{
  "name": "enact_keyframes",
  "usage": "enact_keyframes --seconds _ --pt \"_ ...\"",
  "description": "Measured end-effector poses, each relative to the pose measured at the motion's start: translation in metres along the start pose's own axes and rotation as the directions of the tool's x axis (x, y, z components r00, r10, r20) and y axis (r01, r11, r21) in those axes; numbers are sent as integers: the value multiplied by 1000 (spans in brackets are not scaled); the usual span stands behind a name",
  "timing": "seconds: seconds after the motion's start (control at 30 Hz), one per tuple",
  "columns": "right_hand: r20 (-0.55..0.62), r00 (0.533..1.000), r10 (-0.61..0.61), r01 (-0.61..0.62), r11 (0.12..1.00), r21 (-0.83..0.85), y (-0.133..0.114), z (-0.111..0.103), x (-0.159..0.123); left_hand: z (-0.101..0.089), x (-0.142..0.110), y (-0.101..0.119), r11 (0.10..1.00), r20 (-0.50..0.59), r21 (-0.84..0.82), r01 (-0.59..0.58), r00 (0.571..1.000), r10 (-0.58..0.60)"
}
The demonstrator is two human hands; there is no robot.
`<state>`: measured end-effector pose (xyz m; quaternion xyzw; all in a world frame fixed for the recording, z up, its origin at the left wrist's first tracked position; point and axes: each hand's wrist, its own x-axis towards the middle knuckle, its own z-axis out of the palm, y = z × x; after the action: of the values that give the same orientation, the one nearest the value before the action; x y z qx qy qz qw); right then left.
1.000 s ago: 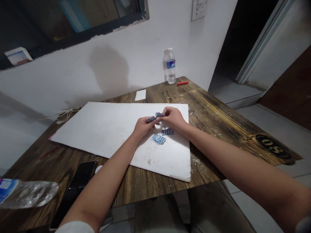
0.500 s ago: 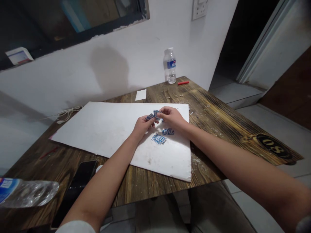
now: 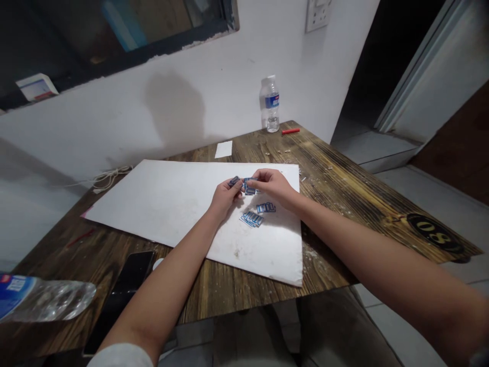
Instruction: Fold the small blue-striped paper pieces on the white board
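We held small blue-edged flat pieces (image 3: pixel 250 189) over the white board's (image 3: pixel 171 196) right part, left hand (image 3: pixel 223 199) and right hand (image 3: pixel 275 185) each pinched on some, and judged that slackened fingertips could spill them onto two similar clusters (image 3: pixel 251 219) lying on the board.

We see held pieces (image 3: pixel 250 190) in blue and dark grey, rectangle-patterned. Loose pieces (image 3: pixel 251 219): blue outlines, pale centres, by our eye. Board (image 3: pixel 171 199): white, brownish smudges, pink left corner. Table (image 3: pixel 229 300): brown, dark-streaked grain, yellowish bands. Upright bottle (image 3: pixel 272 121): clear, blue label. We note black oval plaque (image 3: pixel 434 233), yellowish digits; red stick (image 3: pixel 291 131).
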<state>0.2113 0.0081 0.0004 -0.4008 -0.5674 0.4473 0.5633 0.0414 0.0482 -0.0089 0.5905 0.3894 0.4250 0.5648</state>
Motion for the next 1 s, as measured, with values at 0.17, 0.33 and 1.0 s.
enact_keyframes --seconds 0.17,0.33,1.0 --pt "459 888 17 49 990 -131 -14 4 -13 2 -3 1 997 2 -80 4 1000 -4" --pt "751 659 44 183 959 -216 -21 11 -25 3 -3 3 997 -80 -74 -24 997 18" --pt "873 466 141 277 914 -295 -24 21 -36 4 -3 6 999 -130 -33 -1 992 -3"
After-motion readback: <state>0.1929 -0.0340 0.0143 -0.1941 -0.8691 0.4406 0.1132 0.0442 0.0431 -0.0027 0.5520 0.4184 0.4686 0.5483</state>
